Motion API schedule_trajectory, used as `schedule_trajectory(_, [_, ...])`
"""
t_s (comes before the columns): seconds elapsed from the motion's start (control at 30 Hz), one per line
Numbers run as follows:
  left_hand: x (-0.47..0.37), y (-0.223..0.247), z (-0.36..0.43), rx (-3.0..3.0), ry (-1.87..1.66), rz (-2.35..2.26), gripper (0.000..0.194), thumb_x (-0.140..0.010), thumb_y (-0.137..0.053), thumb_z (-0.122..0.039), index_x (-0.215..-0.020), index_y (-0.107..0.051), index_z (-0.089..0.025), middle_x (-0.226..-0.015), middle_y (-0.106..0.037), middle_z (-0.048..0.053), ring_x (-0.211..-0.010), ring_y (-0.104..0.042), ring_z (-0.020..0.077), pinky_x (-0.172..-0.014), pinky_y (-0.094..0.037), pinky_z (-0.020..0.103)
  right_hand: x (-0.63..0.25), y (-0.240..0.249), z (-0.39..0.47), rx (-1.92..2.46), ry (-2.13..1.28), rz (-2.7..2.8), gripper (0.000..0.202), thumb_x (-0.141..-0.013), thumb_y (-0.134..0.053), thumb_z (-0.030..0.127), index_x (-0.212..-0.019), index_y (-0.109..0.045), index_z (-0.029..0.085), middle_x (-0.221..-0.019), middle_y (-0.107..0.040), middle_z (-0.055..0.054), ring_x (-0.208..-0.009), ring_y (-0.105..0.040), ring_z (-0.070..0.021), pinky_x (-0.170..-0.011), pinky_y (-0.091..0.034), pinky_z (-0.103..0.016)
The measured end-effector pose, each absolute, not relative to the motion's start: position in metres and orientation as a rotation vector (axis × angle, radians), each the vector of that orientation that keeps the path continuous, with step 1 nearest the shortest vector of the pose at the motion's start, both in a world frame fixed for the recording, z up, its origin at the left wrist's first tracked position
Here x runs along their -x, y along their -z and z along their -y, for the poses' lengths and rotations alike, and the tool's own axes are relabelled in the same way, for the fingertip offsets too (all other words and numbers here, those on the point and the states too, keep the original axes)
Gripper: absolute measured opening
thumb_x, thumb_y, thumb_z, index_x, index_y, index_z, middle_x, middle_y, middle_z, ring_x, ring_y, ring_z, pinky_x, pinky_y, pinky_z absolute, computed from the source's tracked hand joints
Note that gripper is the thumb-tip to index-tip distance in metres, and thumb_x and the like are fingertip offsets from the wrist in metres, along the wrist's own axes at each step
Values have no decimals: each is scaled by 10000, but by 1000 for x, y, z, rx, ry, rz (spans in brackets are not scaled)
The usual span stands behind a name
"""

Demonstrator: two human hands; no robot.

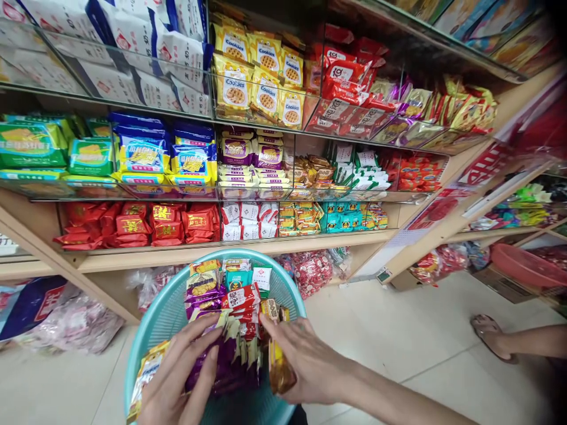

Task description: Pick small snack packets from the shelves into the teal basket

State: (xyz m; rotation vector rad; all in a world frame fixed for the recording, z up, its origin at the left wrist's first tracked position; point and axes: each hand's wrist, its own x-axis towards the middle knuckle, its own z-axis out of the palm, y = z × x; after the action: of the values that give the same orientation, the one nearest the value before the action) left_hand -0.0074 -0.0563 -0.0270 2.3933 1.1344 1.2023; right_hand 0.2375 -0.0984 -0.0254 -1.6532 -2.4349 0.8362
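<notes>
A turquoise plastic basket (153, 321) holds an arrangement of small snack packets. My left hand (177, 369) rests over the row of purple packets (225, 366), fingers apart and touching their crimped cream edges. On the other side, my right hand (305, 360) curls against a yellow-brown snack packet (280, 369), its fingers partly hidden. Red packets (241, 297), a purple biscuit packet (204, 283), a teal packet (238, 278) and a white-and-green packet (261, 277) lie farther back in the basket. A yellow cookie packet (150, 366) leans at the left wall, partly behind my left hand.
Glass-fronted shelves (257, 133) full of wrapped snacks rise in front. Bagged goods (312, 271) lie beneath the lowest shelf. To the right, another person's sandalled foot (494, 339) stands on the tiled floor (376, 330), near a pink basin (527, 265) on a cardboard box.
</notes>
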Motion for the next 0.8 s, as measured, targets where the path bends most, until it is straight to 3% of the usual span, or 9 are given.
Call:
schedule_trajectory(0.17, [3,41,60,-2396,-1174,-1133,303,-844,-523,-187,-1134,-541,-275,-1218,-567,31,-1150,-525,162,-977,-453,300,-200,60,100,1812,-573,2560,1214,-589,-737,276,-1432,136,279,-1216,-484,-141,-1139,-454,-368,-1010,-257,-571])
schedule_trajectory(0.37, [-2,45,61,-2302,-1199,-1124,346,-851,-515,-185,-1189,-503,-263,-1223,-577,28,-1179,-502,146,-1002,-429,281,-183,88,103,1957,-394,2616,1337,-518,-817,300,-1426,164,250,-1284,-462,-197,-1186,-435,-416,-1039,-238,-593])
schedule_trajectory(0.8, [15,51,53,-2080,-1316,-1351,327,-856,-496,-288,-1181,-522,-275,-1167,-620,38,-1090,-567,184,-944,-475,334,-184,118,97,1949,-108,2687,1324,-490,-832,257,-1448,82,246,-1187,-539,-182,-1103,-475,-411,-955,-306,-615])
